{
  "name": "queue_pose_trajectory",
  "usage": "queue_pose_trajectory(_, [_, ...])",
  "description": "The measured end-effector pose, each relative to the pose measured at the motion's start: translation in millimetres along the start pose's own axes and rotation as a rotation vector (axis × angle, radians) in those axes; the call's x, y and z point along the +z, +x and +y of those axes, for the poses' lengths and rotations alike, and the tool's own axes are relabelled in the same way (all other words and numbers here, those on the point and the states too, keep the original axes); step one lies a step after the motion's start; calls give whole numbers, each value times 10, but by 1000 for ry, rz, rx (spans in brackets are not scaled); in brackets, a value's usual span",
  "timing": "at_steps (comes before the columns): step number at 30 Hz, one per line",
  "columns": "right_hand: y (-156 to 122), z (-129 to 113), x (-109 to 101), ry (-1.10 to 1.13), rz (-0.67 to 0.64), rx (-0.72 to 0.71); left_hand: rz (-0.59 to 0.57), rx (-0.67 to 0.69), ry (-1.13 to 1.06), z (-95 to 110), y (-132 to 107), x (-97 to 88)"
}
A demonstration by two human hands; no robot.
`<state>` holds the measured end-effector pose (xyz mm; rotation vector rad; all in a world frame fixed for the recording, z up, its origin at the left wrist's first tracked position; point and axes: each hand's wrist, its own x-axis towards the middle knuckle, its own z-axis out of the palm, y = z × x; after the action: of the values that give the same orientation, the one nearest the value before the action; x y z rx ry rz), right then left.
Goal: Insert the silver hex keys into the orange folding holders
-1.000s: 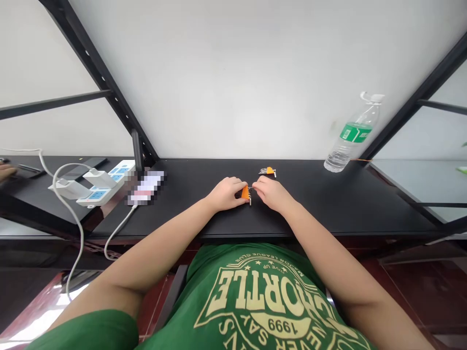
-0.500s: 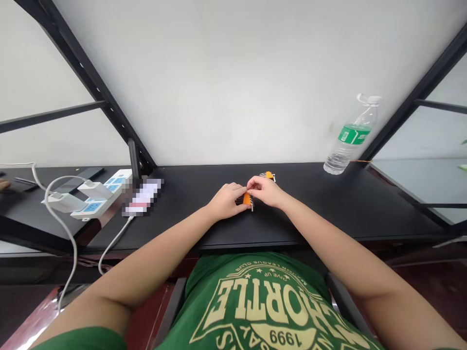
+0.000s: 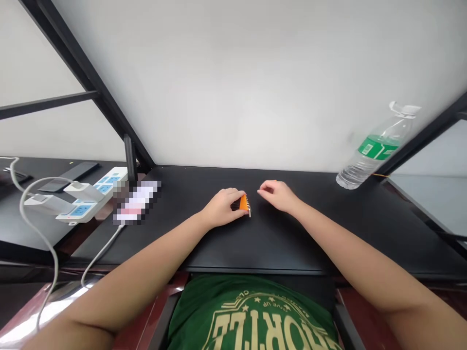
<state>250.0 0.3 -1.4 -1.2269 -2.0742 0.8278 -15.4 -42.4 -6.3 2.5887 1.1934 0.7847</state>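
My left hand [image 3: 223, 208] is closed on an orange hex key holder [image 3: 243, 202], thumb on the near side and fingers on the far side. Silver ends of several hex keys stick out along the holder's right edge. A short way to the right, my right hand [image 3: 279, 195] hovers just over or rests on the black desk, thumb and forefinger drawn together. I cannot make out whether anything small is between those fingertips. A trace of orange shows at the top of the right hand; the second orange piece there is otherwise hidden.
A clear plastic bottle with a green label [image 3: 377, 147] stands at the back right by the wall. On the left are a blurred-out phone [image 3: 136, 201] on a white cable, a power strip [image 3: 105, 187] with chargers, and a black shelf frame [image 3: 109, 109].
My right hand has come away from the orange holder and moved right, now covering the second orange piece. My left hand keeps its hold. The view has shifted slightly.
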Motion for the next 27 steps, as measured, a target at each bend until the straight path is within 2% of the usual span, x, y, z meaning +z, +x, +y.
queue_pose_trajectory(1, [18,62,-86,-145,94,-29,-2,-17,19,-34,-16,-25])
queue_pose_trajectory(3, [44,209,-228,-384,192,42,-15,-44,51,-116,-41,-72])
queue_pose_trajectory(4, [51,281,-276,-460,192,109,-17,-57,62,-162,-49,-92])
queue_pose_trajectory(6, [53,398,-314,-546,106,198,-12,-90,76,-256,-54,-123])
queue_pose_trajectory(8, [46,454,-292,-611,7,216,-6,-133,75,-343,-51,-143])
queue_pose_trajectory(13, [69,412,-168,-691,-72,154,-21,-225,70,-461,-55,-173])
queue_pose_trajectory(20, [180,378,-100,-701,-152,134,-74,-287,119,-472,-70,-197])
queue_pose_trajectory(27, [198,427,-63,-633,-129,61,-65,-341,191,-505,-53,-178])
